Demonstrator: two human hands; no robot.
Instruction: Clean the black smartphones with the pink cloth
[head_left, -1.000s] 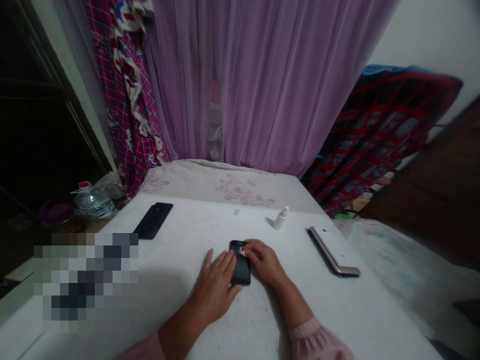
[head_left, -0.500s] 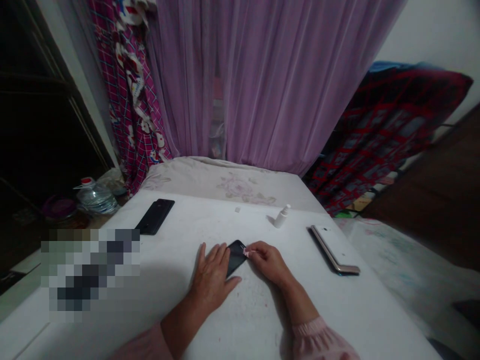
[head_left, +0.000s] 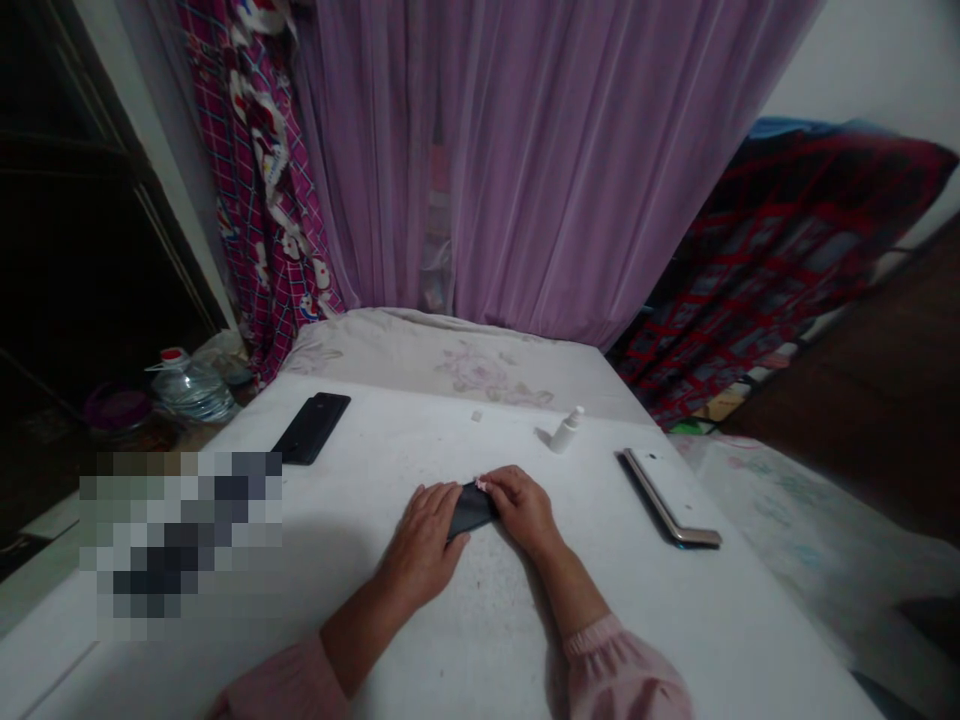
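A dark smartphone [head_left: 472, 508] lies between my hands on the white table, its left end covered by my fingers. My left hand [head_left: 427, 540] is closed over that end, thumb along the near edge and fingers on the far side. My right hand [head_left: 523, 508] rests against the phone's right end. A small crumpled pinkish-white piece of cloth or tissue [head_left: 481, 484] is pinched in its fingertips at the far edge. Much of the cloth is hidden by the fingers.
Beyond my right hand stands a small white spray bottle [head_left: 567, 430], with a tiny pale square [head_left: 476, 416] to its left. Stacked phones [head_left: 671, 495] lie at the right, a black phone [head_left: 313, 428] at the left. A blurred patch [head_left: 180, 545] hides something nearer left.
My right hand has moved slightly left and away from me along the phone's edge with the cloth. My left fingers have drawn together around the phone, which has turned a little.
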